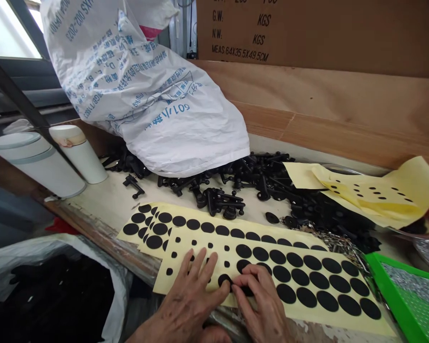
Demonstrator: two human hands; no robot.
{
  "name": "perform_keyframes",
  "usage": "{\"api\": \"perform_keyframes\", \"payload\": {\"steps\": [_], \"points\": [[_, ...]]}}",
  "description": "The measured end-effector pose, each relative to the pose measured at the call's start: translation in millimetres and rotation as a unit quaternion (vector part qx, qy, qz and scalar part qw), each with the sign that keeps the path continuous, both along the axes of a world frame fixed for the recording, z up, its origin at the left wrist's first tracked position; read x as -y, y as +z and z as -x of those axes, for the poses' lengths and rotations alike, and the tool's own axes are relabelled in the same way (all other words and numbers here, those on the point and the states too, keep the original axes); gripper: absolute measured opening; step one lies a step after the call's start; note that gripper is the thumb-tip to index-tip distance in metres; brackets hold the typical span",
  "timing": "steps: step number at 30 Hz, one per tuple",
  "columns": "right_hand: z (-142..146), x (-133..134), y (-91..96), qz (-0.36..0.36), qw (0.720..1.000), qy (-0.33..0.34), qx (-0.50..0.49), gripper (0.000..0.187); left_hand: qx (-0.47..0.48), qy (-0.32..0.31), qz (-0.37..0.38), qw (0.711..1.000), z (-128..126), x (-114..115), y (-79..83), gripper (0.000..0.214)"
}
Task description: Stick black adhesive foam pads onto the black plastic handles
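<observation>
A yellow backing sheet (216,253) lies across the front of the bench, carrying rows of round black rubber dots, large and small. My left hand (188,305) rests on it with fingers spread, the index fingertip beside a black dot (224,280). My right hand (260,305) is next to it, its thumb and fingertips pressed together on another black dot at the sheet's lower middle. That dot is mostly hidden by the fingers. Behind them, overlapping yellow sheets of black dots (153,224) lie on the bench.
A heap of black moulded parts (264,178) spreads behind the sheets, under a white printed woven sack (171,128). To the right are a yellow sheet with few dots (403,188) and a green tray of small grey pieces (411,295). A white bag of black items (57,295) stands lower left.
</observation>
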State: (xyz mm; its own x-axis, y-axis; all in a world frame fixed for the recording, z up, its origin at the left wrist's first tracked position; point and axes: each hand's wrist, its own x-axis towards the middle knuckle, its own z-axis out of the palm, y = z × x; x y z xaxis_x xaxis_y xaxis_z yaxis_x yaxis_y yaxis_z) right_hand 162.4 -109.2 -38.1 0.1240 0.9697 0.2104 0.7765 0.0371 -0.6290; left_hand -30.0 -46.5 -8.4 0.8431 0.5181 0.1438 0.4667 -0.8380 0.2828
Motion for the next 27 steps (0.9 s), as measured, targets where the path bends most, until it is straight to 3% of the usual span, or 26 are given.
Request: {"api": "perform_keyframes", "payload": {"steps": [6, 9, 14, 17, 21, 25, 27], "points": [[-2, -2, 9.9, 0.068, 0.996, 0.038, -0.04, 0.01, -0.024, -0.004, 0.033, 0.999, 3, 1, 5.4, 0.074], [-5, -2, 20.8, 0.108, 0.989, 0.056, -0.086, 0.009, 0.026, -0.005, 0.108, 0.994, 8, -2, 11.4, 0.077], [-9, -2, 42.4, 0.133, 0.975, 0.087, -0.158, 0.009, 0.108, 0.085, 0.242, 0.961, 0, -6, 13.4, 0.029], [-11, -3, 44.9, 0.124, 0.968, 0.089, -0.2, 0.009, 0.123, 0.14, 0.289, 0.939, -11, -7, 13.4, 0.013], [-9, -3, 28.5, 0.076, 0.957, 0.038, -0.276, 0.013, 0.183, 0.198, 0.347, 0.898, -17, -10, 19.4, 0.009], [-4, -7, 16.3, 0.055, 0.892, -0.085, -0.44, 0.028, 0.249, 0.216, 0.398, 0.856, -20, -19, 27.4, 0.008], [-6, -11, 18.2, 0.058, 0.884, -0.087, -0.455, 0.023, 0.267, 0.216, 0.421, 0.84, -23, -23, 30.3, 0.008]]}}
